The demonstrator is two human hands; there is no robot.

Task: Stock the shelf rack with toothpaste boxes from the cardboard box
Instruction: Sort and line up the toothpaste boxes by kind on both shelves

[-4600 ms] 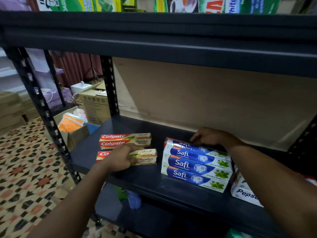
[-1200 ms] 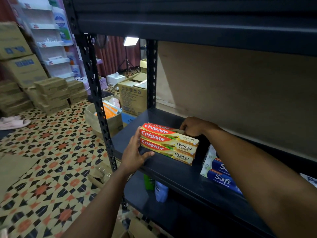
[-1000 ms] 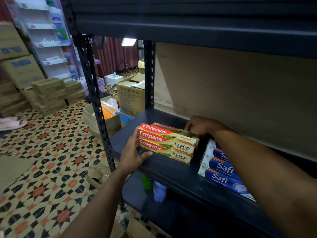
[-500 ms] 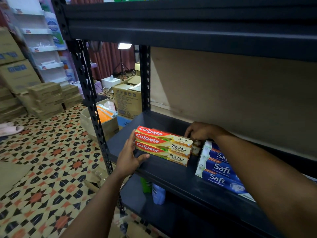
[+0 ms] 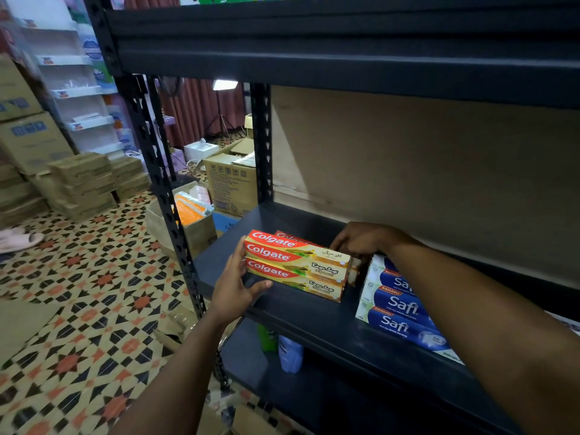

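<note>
Red and gold Colgate toothpaste boxes lie stacked at the left end of the dark rack shelf, with one more Colgate box behind them. My left hand presses flat against the stack's left end, thumb along its lower front edge. My right hand reaches over to the back right of the stack, and its curled fingers grip the right end of the rear Colgate box. Blue and white Safi boxes lie to the right, partly hidden by my right forearm.
An open cardboard box with orange packs stands on the tiled floor left of the rack, behind the perforated upright. A shut carton stands farther back. Bottles stand on the lower shelf. The upper shelf beam hangs close overhead.
The scattered Colgate boxes have been gathered into a stack at the shelf's left end. Over the last second both hands stay on it and it shifts slightly; the view has risen a little.
</note>
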